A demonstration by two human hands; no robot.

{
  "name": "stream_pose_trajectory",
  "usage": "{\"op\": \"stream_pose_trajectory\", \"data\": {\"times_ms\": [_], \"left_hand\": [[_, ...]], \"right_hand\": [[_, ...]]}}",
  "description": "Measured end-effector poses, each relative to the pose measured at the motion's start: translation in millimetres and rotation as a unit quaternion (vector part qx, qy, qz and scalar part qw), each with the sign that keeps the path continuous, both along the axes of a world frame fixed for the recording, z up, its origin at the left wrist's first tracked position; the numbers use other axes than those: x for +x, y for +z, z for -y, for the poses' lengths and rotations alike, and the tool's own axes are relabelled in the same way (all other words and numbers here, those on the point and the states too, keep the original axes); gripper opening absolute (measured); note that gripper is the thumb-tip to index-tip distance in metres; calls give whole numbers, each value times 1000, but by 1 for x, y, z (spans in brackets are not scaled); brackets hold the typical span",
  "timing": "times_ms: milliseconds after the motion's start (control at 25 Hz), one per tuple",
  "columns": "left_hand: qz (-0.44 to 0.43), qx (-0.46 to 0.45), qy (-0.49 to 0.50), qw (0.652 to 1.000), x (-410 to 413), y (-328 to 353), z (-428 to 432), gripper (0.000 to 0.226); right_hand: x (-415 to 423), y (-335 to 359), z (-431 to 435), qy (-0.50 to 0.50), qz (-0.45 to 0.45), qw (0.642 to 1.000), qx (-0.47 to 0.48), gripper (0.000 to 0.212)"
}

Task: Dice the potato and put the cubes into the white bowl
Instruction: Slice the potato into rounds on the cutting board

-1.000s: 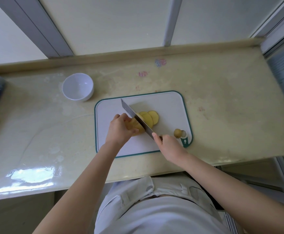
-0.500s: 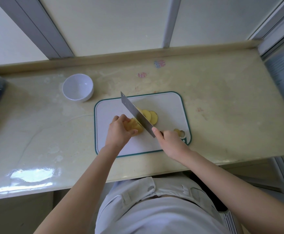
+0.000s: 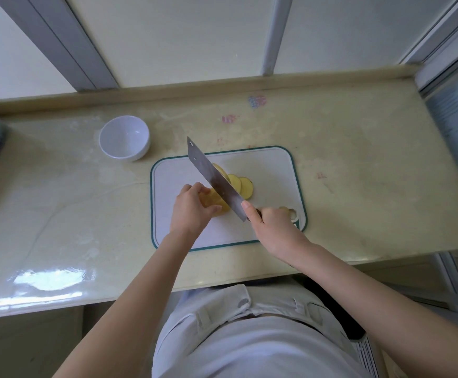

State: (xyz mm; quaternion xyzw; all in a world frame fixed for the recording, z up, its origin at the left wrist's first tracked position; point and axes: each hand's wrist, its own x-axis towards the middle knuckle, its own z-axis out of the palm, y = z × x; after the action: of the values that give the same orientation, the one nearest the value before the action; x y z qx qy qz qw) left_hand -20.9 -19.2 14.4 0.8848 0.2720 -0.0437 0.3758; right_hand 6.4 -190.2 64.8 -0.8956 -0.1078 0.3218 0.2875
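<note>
Left-hand fingers [image 3: 195,190] curl round the potato [image 3: 218,205], seemingly against the cleaver [image 3: 214,178] (my right hand [image 3: 270,227] grips it); any slip could nick knuckles.

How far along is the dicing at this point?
Done: several round slices lie on the board. In hand: the left hand holds the remaining potato while the right hand grips the knife, blade at its cut end. Left: finish slicing, cut cubes, fill the bowl, which holds nothing yet.
</note>
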Motion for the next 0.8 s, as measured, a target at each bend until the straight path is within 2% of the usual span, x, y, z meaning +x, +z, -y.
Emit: {"op": "stream_pose_trajectory", "data": {"times_ms": [240,800], "left_hand": [[-8,-3,-3,1000,2,-3,-2,42],[-21,27,-36,999,2,-5,5,40]], "right_hand": [[-1,1,2,19,17,999,-32,59],[16,5,-31,20,-7,997,-78,62]]}}
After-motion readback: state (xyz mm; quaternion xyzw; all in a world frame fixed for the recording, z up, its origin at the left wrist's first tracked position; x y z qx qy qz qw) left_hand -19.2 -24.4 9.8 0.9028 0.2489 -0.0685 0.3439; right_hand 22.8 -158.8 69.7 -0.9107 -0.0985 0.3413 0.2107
